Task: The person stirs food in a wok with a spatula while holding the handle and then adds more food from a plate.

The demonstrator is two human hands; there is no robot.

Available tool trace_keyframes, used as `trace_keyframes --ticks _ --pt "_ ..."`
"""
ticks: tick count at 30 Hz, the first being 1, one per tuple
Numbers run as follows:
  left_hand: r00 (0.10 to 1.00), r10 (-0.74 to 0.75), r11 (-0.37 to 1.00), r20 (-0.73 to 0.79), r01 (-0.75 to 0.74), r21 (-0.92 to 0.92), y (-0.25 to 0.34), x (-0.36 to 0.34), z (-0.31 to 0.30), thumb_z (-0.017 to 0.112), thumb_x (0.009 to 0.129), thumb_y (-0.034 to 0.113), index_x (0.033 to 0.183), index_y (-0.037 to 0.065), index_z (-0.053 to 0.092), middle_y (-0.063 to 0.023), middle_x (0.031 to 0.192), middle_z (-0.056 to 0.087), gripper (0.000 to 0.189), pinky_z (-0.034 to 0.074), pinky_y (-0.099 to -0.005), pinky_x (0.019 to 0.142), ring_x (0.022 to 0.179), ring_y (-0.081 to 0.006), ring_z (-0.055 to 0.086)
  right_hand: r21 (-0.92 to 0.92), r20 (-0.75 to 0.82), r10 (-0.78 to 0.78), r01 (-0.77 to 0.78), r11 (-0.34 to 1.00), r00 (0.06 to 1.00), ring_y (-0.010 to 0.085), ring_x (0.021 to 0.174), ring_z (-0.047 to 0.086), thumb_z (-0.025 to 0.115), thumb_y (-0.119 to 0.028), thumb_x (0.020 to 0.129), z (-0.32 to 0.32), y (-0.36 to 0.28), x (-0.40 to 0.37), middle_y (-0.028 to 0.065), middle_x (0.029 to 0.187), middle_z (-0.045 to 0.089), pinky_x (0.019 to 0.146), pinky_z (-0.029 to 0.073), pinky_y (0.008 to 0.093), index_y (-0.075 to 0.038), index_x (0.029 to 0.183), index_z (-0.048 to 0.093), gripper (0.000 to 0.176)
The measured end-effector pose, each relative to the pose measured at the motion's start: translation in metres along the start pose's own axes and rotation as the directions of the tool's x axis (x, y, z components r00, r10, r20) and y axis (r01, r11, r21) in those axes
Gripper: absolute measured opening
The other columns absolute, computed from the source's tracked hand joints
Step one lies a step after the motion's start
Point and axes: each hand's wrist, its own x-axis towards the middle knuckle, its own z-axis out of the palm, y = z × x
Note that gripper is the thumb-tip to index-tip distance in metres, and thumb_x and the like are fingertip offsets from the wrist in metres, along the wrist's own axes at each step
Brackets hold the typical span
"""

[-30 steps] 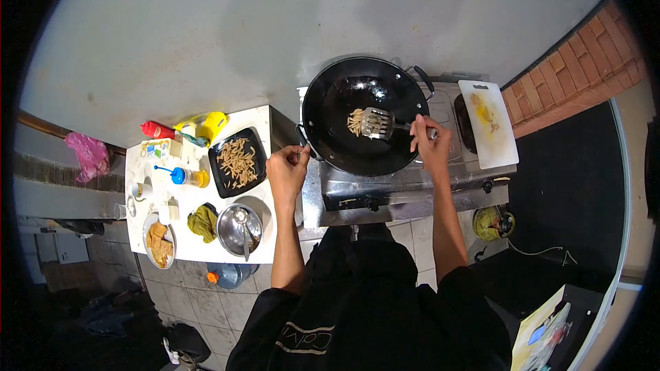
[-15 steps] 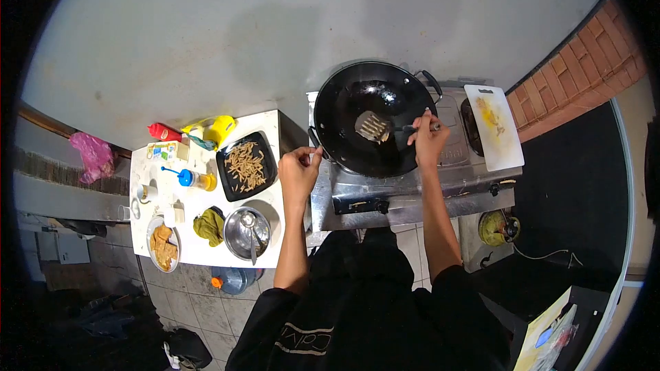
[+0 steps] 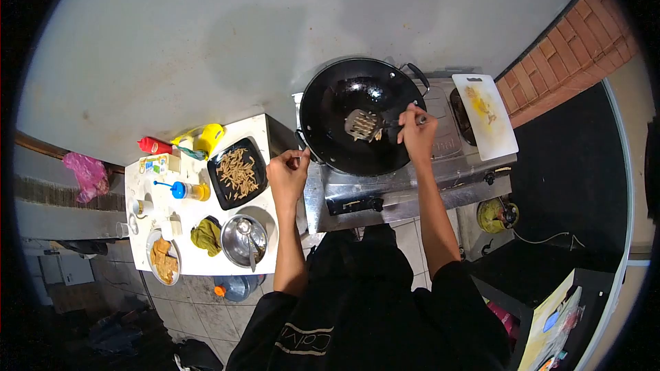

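Observation:
A black wok [image 3: 344, 148] sits on the steel stove [image 3: 426, 185]. My right hand [image 3: 418, 130] is closed on the handle of a slotted spatula [image 3: 361, 125], whose head lies in the wok with a few pale strips of food at its slots. At the wok's left edge, my left hand [image 3: 289, 170] is closed beside the wok's near-left handle; the fingertips are pressed together, and anything between them is too small to make out. Left of it, a black square dish [image 3: 221, 196] holds more strips.
On the white table [image 3: 199, 264] stand a metal bowl [image 3: 234, 251] with a ladle, a green cloth [image 3: 206, 236], a plate of brown food [image 3: 163, 261] and a blue-capped bottle [image 3: 189, 190]. A stained cutting board [image 3: 487, 117] lies right of the wok.
The whole view has shifted, so the stove and wok appear further left. The spatula head has turned in the wok, and the food strips now show along its lower edge.

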Motion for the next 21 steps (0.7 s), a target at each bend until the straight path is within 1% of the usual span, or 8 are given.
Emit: trace_keyframes --ticks 4,6,7,9,14,17,19,21 --pt "1.0 0.001 1.0 -0.004 -0.001 -0.003 -0.004 0.0 0.001 0.073 0.079 0.021 0.077 -0.003 0.069 -0.0058 0.051 0.05 0.025 0.038 -0.0291 0.048 0.046 -0.0122 0.045 -0.009 0.076 -0.012 0.013 1.0 0.997 0.0073 0.042 0.047 0.052 -0.02 0.097 -0.002 -0.009 -0.001 0.0039 0.062 0.054 0.032 0.035 0.023 0.004 0.069 0.057 0.037" --pt "1.0 0.0 1.0 -0.003 0.0 0.003 -0.004 0.0 0.001 0.073 0.079 0.021 0.077 -0.003 0.069 -0.0062 0.051 0.05 0.025 0.038 -0.0292 0.048 0.046 -0.0123 0.045 0.033 0.001 -0.112 0.112 0.993 0.994 0.0069 0.042 0.047 0.052 -0.018 0.097 -0.008 -0.018 -0.003 0.0039 0.062 0.054 0.032 0.035 0.023 0.004 0.069 0.057 0.036" --pt "1.0 0.011 1.0 -0.013 -0.011 -0.001 -0.004 0.0 0.001 0.073 0.079 0.021 0.077 -0.003 0.069 -0.0064 0.051 0.05 0.025 0.038 -0.0293 0.048 0.046 -0.0125 0.045 0.032 0.003 -0.112 0.112 0.993 0.994 0.0069 0.042 0.047 0.052 -0.018 0.097 -0.012 -0.024 -0.004 0.0039 0.062 0.054 0.032 0.035 0.023 0.004 0.069 0.057 0.036" --pt "1.0 0.023 1.0 -0.021 -0.023 -0.007 -0.004 -0.001 0.001 0.073 0.079 0.021 0.077 -0.003 0.069 -0.0066 0.051 0.05 0.025 0.038 -0.0295 0.048 0.046 -0.0127 0.045 -0.004 -0.022 -0.046 0.046 0.999 0.999 0.0067 0.041 0.046 0.052 -0.017 0.097 -0.022 -0.033 -0.004 0.004 0.061 0.054 0.032 0.035 0.0233 0.004 0.069 0.057 0.036" --pt "1.0 0.022 1.0 -0.013 -0.022 -0.017 -0.006 0.0 0.002 0.073 0.079 0.021 0.079 -0.003 0.069 -0.0053 0.051 0.05 0.025 0.039 -0.0295 0.048 0.046 -0.0117 0.045 -0.02 -0.067 -0.068 0.067 0.998 0.995 0.0077 0.038 0.045 0.051 -0.017 0.097 -0.028 -0.012 -0.007 0.0059 0.062 0.055 0.03 0.034 0.0241 0.004 0.067 0.056 0.037" --pt "1.0 -0.011 1.0 -0.002 0.011 -0.007 -0.003 -0.001 0.0 0.073 0.08 0.021 0.08 -0.003 0.069 -0.0047 0.051 0.05 0.024 0.039 -0.0289 0.049 0.047 -0.0113 0.045 0.017 -0.129 -0.045 0.047 0.999 0.991 0.0085 0.038 0.046 0.051 -0.018 0.097 -0.02 0.001 -0.009 0.0069 0.063 0.056 0.03 0.034 0.0246 0.004 0.067 0.055 0.038" --pt "1.0 -0.003 1.0 0.001 0.003 -0.007 -0.003 -0.001 0.0 0.073 0.08 0.021 0.08 -0.003 0.069 -0.0049 0.051 0.05 0.024 0.039 -0.0289 0.049 0.047 -0.0113 0.045 0.136 -0.199 0.022 0.005 0.991 0.98 0.009 0.037 0.046 0.051 -0.018 0.097 -0.013 0.009 -0.01 0.0073 0.063 0.056 0.029 0.034 0.0247 0.004 0.068 0.054 0.037" --pt "1.0 0.007 1.0 0.0 -0.007 -0.011 -0.001 -0.001 0.0 0.073 0.08 0.021 0.08 -0.003 0.069 -0.0051 0.051 0.05 0.024 0.039 -0.0288 0.049 0.048 -0.0113 0.046 0.165 -0.189 0.014 0.017 0.986 0.982 0.0089 0.037 0.046 0.051 -0.018 0.097 -0.006 0.015 -0.011 0.0073 0.063 0.056 0.029 0.035 0.0247 0.004 0.068 0.055 0.037"
